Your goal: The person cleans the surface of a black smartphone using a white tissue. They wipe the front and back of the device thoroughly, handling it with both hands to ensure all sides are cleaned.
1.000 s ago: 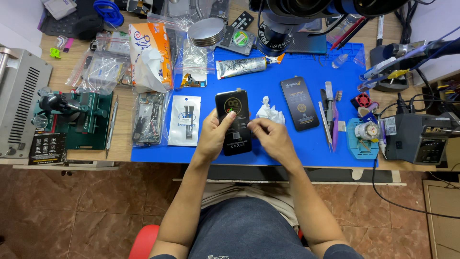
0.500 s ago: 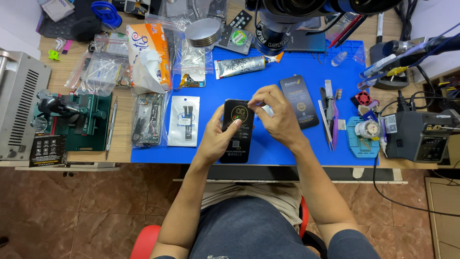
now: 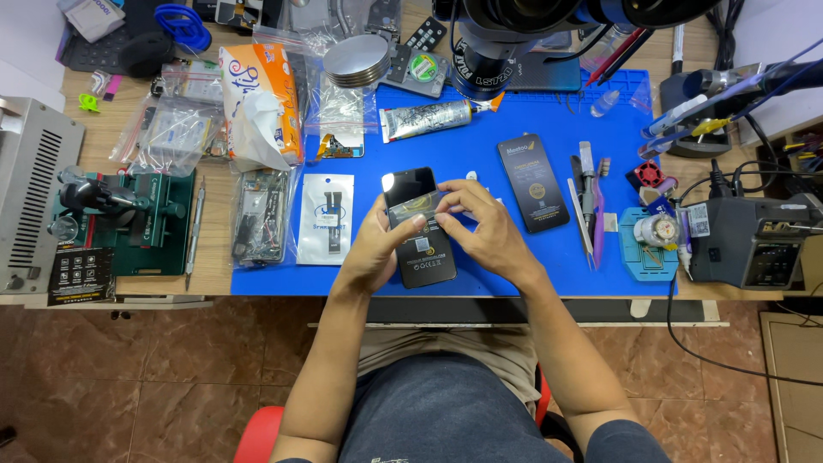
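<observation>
A black phone [image 3: 417,225] lies lengthwise on the blue work mat [image 3: 531,257] near the table's front edge. My left hand [image 3: 375,247] grips its left side, thumb across the glossy face. My right hand [image 3: 484,230] rests over the phone's right side, fingertips pinching at the middle of its face; what they pinch is too small to tell. A second black phone [image 3: 533,182] lies flat on the mat to the right of my hands. A white flat packet [image 3: 326,218] lies to the left of the held phone.
A grey glue tube [image 3: 425,119] lies behind the phones, under a black microscope [image 3: 514,34]. Tweezers and tools [image 3: 588,201] lie right of the second phone. A green clamp fixture [image 3: 120,223], bagged parts [image 3: 261,214], an orange bag [image 3: 257,103] stand left; a soldering station [image 3: 754,240] stands right.
My right hand has come back from the phone's top right corner to the middle of its face. The phone has shifted slightly nearer and tilted under both hands.
</observation>
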